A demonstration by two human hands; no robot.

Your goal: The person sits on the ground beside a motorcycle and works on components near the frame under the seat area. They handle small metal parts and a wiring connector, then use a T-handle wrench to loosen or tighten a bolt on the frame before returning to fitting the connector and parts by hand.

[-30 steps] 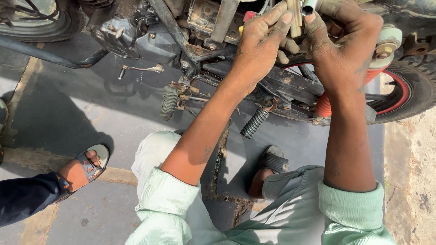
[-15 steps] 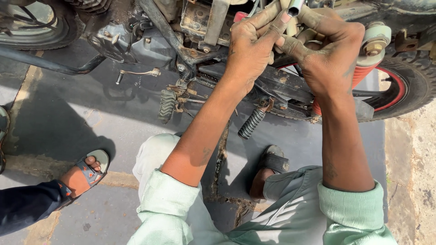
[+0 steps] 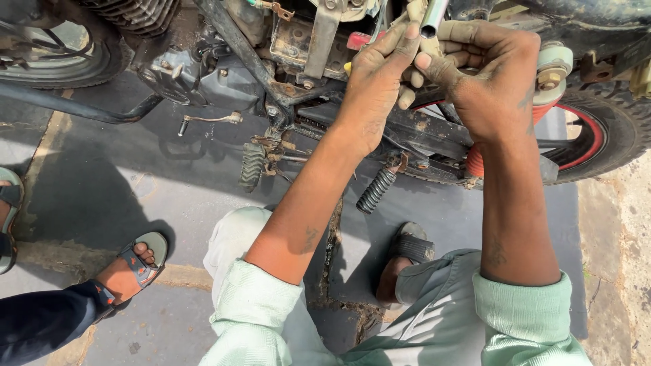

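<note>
A motorcycle [image 3: 285,74] stands across the top of the view, its side open with frame and engine parts showing. Both my greasy hands are raised against it, close together. My left hand [image 3: 376,81] has its fingers pressed on a pale metal tube [image 3: 432,20] that sticks up between the hands. My right hand [image 3: 485,74] is curled around the same tube from the right. What the tube joins to is hidden behind my fingers. My forearms in pale green rolled sleeves reach up from below.
A ribbed rubber footpeg [image 3: 375,191] and a second footpeg [image 3: 252,166] jut out under my hands. The rear wheel [image 3: 597,146] with a red rim is at right. Another person's sandalled foot [image 3: 132,268] and dark trouser leg lie at lower left. My own foot [image 3: 407,254] rests on cracked pavement.
My two hands shifted slightly left and down in the view and closed tighter around the tube. The view moved nearer to the motorcycle.
</note>
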